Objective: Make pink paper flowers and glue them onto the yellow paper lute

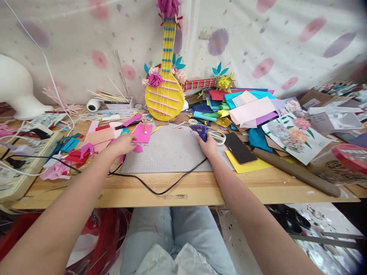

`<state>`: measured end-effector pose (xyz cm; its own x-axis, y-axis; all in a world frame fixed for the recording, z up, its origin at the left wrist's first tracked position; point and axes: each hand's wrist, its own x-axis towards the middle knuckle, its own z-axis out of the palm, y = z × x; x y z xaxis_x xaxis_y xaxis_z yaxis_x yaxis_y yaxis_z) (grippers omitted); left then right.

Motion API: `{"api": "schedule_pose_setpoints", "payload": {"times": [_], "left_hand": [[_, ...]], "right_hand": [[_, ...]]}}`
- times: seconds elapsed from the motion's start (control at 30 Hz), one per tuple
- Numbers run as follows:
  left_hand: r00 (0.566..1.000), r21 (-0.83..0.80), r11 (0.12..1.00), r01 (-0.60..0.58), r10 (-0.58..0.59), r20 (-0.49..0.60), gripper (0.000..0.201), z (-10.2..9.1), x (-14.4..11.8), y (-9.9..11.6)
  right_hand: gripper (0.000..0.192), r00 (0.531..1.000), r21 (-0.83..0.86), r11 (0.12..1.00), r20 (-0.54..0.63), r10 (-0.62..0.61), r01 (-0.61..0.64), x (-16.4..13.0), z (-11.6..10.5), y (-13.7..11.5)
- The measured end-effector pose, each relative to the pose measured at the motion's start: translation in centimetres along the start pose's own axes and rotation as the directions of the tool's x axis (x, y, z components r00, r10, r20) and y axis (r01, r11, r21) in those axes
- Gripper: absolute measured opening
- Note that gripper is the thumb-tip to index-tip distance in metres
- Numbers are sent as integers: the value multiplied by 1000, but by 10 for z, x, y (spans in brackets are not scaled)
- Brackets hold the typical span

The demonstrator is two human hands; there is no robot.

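From where I sit, the wooden table [114,187] spans widest, its planks smooth and worn at the front edge. On it lies the flat grey mat [160,158], finely gridded and scuffed. Behind stands a yellow toy guitar [164,97], round-bodied, with straight strings and ruffled flowers.

My left hand [124,145] reaches to the pink sheet [142,133] at the mat's far left corner; I cannot tell whether its fingers pinch anything. The sheet looks like thin, matte paper, so I'd expect it to be light and crease easily, best taken by an edge.

My right hand [209,146] is wrapped around the glue gun [201,131] over the mat's right side. Its hard purple shell should feel light and stiff; I'd keep to the handle, clear of the nozzle, minding the thin, bendy black cord [151,191]. Smallest is a rounded magenta scrap [138,148], just below the sheet.
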<state>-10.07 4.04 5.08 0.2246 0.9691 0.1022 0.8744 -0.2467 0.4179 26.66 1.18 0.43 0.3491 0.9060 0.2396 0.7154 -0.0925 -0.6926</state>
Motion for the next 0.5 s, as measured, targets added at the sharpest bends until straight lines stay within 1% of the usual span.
{"api": "schedule_pose_setpoints", "payload": {"times": [0.03, 0.1, 0.2, 0.3, 0.37, 0.5], "left_hand": [[1000, 39, 999, 19, -20, 20, 26, -1, 2, -4], [994, 109, 992, 56, -65, 82, 33, -1, 3, -6], [975, 207, 973, 105, -141, 170, 42, 1, 3, 2], [962, 275, 950, 147, -202, 184, 46, 2, 6, 9], [956, 281, 945, 166, -224, 190, 47, 4, 9, 10], [935, 239, 946, 217, -272, 227, 47, 10, 11, 8]], "right_hand": [[40, 1000, 11, 1000, -7, 3, -3, 0, 0, 0], [41, 1000, 30, 999, -20, 13, -13, 0, 0, 1], [42, 999, 35, 999, -15, 30, -29, 0, 1, 2], [41, 1000, 25, 999, -2, 29, -29, 0, 1, 4], [40, 1000, 20, 1000, -5, 22, -22, 0, 1, 4], [39, 1000, 24, 1000, -7, 16, -15, 0, 1, 2]]}}
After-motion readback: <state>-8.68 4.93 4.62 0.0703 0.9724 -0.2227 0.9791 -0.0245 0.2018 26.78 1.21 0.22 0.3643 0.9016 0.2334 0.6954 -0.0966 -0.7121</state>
